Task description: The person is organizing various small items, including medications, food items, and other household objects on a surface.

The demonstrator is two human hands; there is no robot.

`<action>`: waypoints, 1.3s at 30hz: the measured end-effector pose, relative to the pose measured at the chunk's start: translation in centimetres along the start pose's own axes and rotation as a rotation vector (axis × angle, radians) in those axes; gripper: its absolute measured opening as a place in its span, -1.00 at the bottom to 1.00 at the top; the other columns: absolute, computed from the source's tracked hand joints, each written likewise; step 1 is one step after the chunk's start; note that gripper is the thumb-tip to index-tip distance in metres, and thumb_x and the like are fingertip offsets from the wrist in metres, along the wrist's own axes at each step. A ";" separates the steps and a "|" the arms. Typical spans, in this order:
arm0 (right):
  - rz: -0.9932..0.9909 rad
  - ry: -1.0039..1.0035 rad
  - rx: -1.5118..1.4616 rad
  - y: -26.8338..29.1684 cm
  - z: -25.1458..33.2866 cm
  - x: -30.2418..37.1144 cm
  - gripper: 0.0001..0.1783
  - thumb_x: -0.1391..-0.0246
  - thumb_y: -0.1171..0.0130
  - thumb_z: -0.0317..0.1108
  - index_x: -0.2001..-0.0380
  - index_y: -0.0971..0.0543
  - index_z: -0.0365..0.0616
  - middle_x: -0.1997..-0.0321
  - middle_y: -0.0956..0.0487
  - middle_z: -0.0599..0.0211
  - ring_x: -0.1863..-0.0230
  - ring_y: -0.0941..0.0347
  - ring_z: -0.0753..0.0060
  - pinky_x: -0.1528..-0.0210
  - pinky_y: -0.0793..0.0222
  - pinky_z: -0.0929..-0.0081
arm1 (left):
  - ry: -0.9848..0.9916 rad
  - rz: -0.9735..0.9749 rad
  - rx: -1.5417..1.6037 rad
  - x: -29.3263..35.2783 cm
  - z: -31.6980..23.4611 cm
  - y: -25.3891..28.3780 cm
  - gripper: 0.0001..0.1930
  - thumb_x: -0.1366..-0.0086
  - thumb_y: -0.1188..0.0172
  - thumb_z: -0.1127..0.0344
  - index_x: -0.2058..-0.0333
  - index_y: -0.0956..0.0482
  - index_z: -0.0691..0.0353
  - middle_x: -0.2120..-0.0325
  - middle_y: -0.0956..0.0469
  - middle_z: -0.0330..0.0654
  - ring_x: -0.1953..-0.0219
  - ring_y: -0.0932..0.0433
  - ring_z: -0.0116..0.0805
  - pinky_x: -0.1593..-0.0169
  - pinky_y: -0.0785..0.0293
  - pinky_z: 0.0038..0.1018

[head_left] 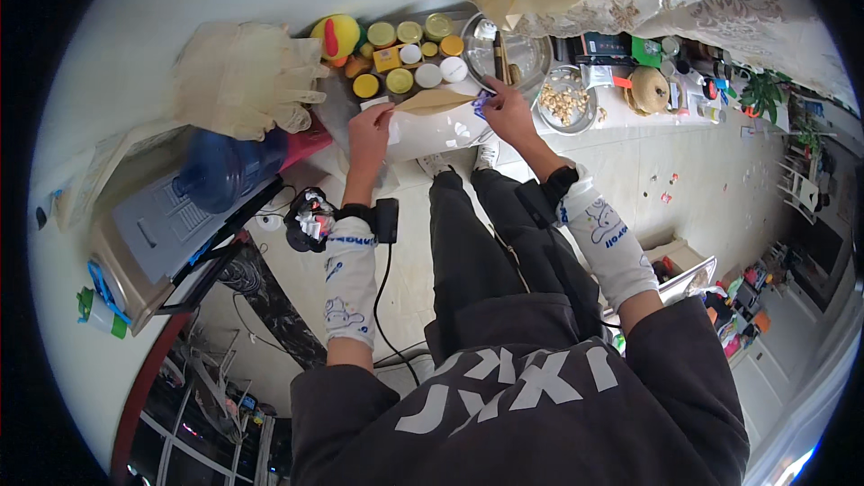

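Between my two hands, at the near edge of the cluttered tabletop, is what looks like a white paper bag (423, 137) with a brown inside and a bit of blue print. Its mouth is parted and faces up. My left hand (369, 130) is closed on the bag's left edge. At the opposite edge, my right hand (509, 113) pinches the rim near the blue print. The bag's contents, if any, cannot be seen. Just beyond it stand several jars with yellow, green and white lids, among them a jar with a yellow lid (365, 85).
Right of the jars is a round metal tray (537, 47) with dark stick-like things. A metal bowl (587, 113) of pale brown pieces sits beside my right hand. Farther right is a round tan object (648, 90). A large blue water bottle (225, 171) lies at the left.
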State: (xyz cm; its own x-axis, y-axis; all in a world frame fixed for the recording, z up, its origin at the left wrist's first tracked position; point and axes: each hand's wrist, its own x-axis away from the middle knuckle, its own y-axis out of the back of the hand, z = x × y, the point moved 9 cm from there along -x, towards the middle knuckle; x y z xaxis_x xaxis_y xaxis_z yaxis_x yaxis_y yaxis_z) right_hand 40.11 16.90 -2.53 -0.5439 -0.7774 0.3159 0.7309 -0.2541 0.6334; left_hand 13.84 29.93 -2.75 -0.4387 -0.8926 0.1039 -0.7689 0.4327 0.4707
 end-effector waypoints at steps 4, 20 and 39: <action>0.024 -0.056 -0.026 2.2 -3.6 3.6 -0.66 0.07 -0.17 -0.44 0.14 -0.63 -0.10 0.41 -0.64 0.12 0.32 -0.61 0.06 0.21 -0.50 0.22 | 0.147 -0.022 -0.037 2.3 1.6 0.4 -0.49 -0.16 -0.18 0.55 -0.14 -0.45 0.28 0.08 -0.62 -0.06 0.33 -0.65 -0.25 0.24 -0.56 -0.43; 0.270 -0.350 -0.111 9.5 -24.3 13.5 -0.75 0.09 -0.23 -0.45 0.25 -0.63 -0.17 0.51 -0.61 0.25 0.42 -0.57 0.33 0.27 -0.49 0.39 | 0.580 0.170 -0.040 15.0 8.5 -19.0 -0.43 -0.02 -0.35 0.44 -0.07 -0.44 0.29 0.14 -0.58 -0.04 0.25 -0.64 -0.22 0.16 -0.58 -0.34; 0.175 -0.668 -0.319 24.8 -40.6 18.3 -0.76 0.04 -0.23 -0.43 0.23 -0.62 -0.18 0.51 -0.58 0.28 0.51 -0.55 0.46 0.40 -0.47 0.47 | 0.564 0.042 -0.425 3.8 4.6 -34.5 -0.74 -0.36 -0.13 0.19 0.22 -0.54 0.31 0.29 -0.58 0.01 0.22 -0.56 -0.12 0.09 -0.44 -0.18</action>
State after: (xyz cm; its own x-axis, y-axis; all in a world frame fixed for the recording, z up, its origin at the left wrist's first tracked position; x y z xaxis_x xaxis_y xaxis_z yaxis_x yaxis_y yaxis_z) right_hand 65.07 -26.99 -9.73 -0.4689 -0.3343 0.8176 0.8580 -0.3922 0.3317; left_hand 36.55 12.17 -22.68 -0.0677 -0.8553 0.5137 -0.4579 0.4841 0.7457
